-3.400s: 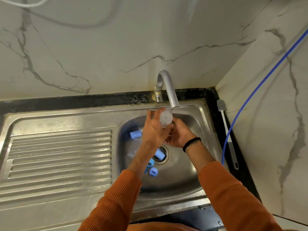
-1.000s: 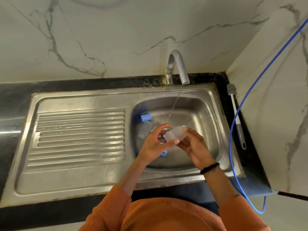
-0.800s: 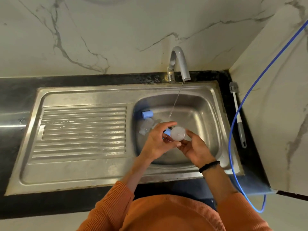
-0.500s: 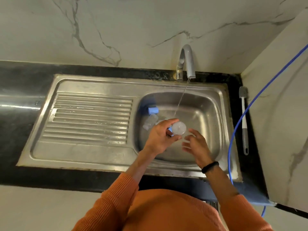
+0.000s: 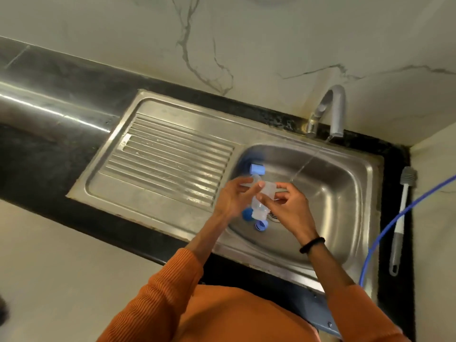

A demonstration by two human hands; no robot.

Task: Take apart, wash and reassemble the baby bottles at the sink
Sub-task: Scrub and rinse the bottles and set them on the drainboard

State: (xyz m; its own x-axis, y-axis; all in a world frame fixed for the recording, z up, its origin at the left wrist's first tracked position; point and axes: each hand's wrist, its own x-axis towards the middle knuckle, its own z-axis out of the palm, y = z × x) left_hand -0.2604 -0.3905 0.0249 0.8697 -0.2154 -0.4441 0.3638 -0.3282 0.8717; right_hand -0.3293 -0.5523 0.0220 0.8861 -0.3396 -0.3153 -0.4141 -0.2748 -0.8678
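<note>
Over the stainless steel sink basin (image 5: 345,206), the left hand (image 5: 232,198) and right hand (image 5: 288,206) both pinch a small clear plastic bottle part (image 5: 267,190), its shape blurred. Blue rings (image 5: 254,218) lie partly hidden beneath. Farther back, a blue cap (image 5: 257,168) and the grey tap (image 5: 333,109), running.

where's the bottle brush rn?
Head view, far right: the bottle brush lies on the dark counter just right of the sink rim, bristle head toward the wall, with the blue hose crossing over its handle. Neither hand touches it.
</note>
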